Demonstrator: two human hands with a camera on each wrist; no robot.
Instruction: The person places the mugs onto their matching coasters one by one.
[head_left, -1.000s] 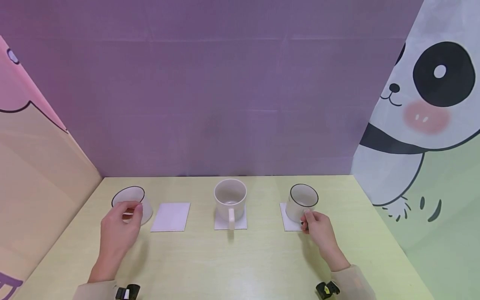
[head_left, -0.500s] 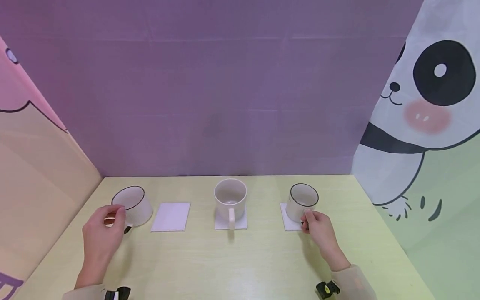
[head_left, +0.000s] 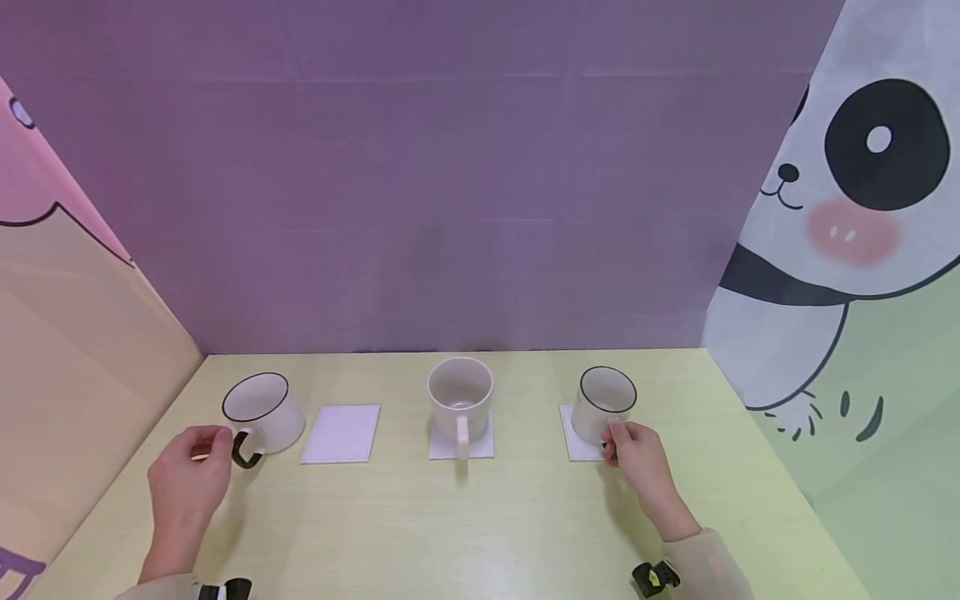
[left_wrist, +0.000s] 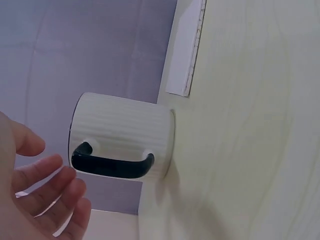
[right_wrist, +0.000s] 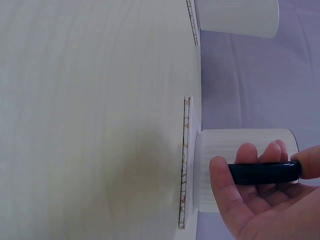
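Observation:
At the left of the table, a white ribbed mug [head_left: 276,423] with a dark rim stands upright on the bare tabletop. Its black handle [left_wrist: 112,166] points toward the near left. My left hand [head_left: 189,479] is just beside that handle, fingers loosely bent and holding nothing. On the right, a matching mug [head_left: 589,421] stands on a white square coaster [head_left: 577,451]. My right hand [head_left: 647,468] grips its black handle [right_wrist: 265,173], fingers wrapped round it and thumb at the upper end.
Between the left and middle mugs lies a bare white coaster [head_left: 341,433]. A plain white mug [head_left: 452,417] stands on another coaster [head_left: 482,448] in the middle, handle toward me. A purple backdrop [head_left: 450,183] rises behind the pale table [head_left: 450,533]; printed panels flank it.
My left hand has drawn away from the left mug, back and to the left, uncovering its black handle. The mugs and my right hand have stayed in place.

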